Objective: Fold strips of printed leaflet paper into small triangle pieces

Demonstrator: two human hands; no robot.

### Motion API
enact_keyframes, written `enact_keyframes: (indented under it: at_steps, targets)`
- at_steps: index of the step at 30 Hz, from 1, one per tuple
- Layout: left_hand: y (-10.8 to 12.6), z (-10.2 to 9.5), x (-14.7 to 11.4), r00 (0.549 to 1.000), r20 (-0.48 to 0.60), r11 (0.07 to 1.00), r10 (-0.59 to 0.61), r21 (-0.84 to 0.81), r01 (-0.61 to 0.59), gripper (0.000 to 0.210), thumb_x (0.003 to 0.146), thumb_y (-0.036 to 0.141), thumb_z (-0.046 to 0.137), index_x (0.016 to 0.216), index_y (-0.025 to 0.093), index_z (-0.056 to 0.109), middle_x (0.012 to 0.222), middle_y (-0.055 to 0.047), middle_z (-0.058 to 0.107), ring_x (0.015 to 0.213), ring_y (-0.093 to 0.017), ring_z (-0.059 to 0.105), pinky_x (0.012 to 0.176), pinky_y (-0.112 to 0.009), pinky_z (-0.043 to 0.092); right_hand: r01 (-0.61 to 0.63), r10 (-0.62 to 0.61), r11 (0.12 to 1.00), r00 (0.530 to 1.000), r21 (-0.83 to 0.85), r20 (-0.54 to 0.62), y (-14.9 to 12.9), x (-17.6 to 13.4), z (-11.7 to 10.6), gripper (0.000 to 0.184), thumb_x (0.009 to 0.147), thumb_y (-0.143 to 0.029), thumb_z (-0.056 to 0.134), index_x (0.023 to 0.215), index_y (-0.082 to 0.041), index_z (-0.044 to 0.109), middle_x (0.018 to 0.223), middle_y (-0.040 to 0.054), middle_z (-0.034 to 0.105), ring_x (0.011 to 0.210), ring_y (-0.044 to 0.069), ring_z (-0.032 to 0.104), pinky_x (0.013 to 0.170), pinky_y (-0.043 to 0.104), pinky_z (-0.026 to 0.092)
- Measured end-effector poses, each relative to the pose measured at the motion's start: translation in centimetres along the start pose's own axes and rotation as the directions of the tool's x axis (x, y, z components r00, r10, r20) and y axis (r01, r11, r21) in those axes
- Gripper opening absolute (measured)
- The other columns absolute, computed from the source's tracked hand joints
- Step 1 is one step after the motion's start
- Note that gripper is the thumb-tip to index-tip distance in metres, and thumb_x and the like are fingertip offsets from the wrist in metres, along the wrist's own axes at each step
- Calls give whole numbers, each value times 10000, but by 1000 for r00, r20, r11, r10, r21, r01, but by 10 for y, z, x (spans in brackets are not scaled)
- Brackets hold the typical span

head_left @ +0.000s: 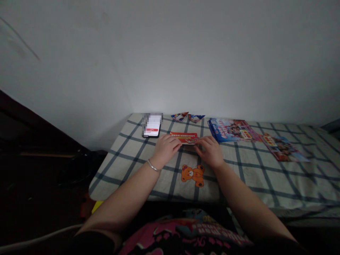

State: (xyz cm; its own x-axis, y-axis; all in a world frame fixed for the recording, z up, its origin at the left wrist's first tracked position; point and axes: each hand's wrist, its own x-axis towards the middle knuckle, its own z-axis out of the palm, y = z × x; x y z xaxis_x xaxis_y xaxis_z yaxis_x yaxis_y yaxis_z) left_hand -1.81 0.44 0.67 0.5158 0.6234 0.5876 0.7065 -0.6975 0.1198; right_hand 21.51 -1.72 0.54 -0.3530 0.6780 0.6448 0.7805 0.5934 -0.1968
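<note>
While both hands rested forward over the grey-and-white checked tablecloth (127,153), one flat, oblong red printed paper piece (186,136) lay between them. Long axis: side to side, from one hand to the other, crosswise to the forearms. Nearer hand: neither, each being at its own end.

Left hand (165,148), silver-coloured bangle (153,165) at the wrist: fingers drawn together, narrow, holding the left end at the near corner. Right hand (211,150): thumb and forefinger close together, holding the right end. Underside of the paper: hidden.

Surroundings: black-edged phone (153,131), screen lit, beyond the left hand; two small folded printed-paper shapes (180,116) (196,118), beyond the red piece; stack of blue-and-red glossy leaflets (231,130), just beside the right hand; orange bear picture (193,175), nearer the body.
</note>
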Motion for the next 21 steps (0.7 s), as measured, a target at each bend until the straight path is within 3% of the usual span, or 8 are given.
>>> enact_keyframes:
  at_steps: [7, 14, 21]
  targets:
    - [9, -4, 4, 999, -42, 998, 1, 57, 1, 125, 906, 232, 535, 849, 208, 644, 855, -17, 694, 864, -199, 591, 904, -404, 422, 66, -64, 997, 997, -27, 49, -8, 2, 4, 93, 898, -240, 581, 837, -222, 649, 890, 43, 697, 879, 213, 576, 803, 363, 490]
    - [23, 0, 5, 986, 22, 983, 167, 78, -168, 130, 898, 210, 519, 895, 200, 648, 918, -22, 702, 914, -205, 581, 933, -411, 420, 85, -82, 996, 993, -33, 90, -18, 3, 12, 69, 877, -216, 582, 857, -212, 649, 887, 52, 681, 876, 220, 562, 797, 359, 479]
    - [25, 3, 5, 991, 48, 990, 126, 64, -129, 95, 840, 174, 554, 858, 200, 644, 905, -46, 692, 935, -228, 590, 913, -420, 428, 84, -84, 996, 986, 6, 141, -22, 5, 12, 97, 871, -202, 560, 849, -229, 651, 902, 49, 686, 888, 218, 558, 813, 360, 473]
